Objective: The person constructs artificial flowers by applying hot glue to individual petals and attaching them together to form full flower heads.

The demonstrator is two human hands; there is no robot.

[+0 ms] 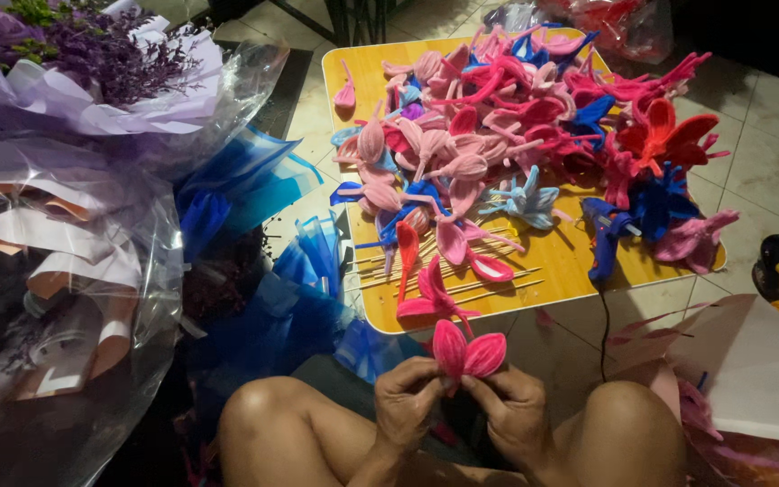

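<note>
Grip: both hands pinch one pink petal flower at its base, above the lap and just below the table edge.
Left hand: fingertips closed on the flower's lower left.
Right hand: fingertips closed on its lower right, touching the left hand's.
Far left: wrapped purple bouquet and blue wrapping on the floor.
Centre: yellow table with wooden sticks near its front.
Right: heap of pink, red and blue petals; blue glue gun beside it.
</note>
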